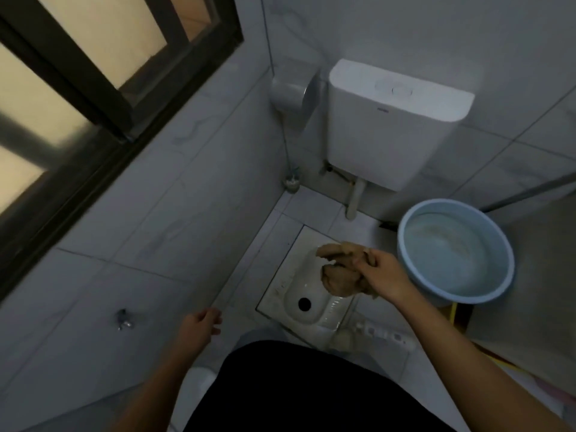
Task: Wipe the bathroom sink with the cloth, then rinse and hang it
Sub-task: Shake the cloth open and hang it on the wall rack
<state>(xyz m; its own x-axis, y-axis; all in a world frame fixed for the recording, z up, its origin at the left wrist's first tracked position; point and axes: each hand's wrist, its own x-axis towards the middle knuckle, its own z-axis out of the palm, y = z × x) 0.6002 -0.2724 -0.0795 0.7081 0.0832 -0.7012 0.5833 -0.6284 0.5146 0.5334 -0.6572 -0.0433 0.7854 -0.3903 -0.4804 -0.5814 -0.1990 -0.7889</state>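
One brown cloth point(338, 275) is bunched in the right hand point(381, 275), whose grip is closed around it, above the one squat toilet point(299, 294) in the floor. Just beside it stands one blue basin point(448, 202) with water. The left hand point(199, 328) hangs with loosely curled fingers and holds nothing. One white cistern point(396, 120) is on the wall.

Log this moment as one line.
right hand: holds crumpled brown cloth above white squat pan | left hand: empty | blue plastic basin: holds water
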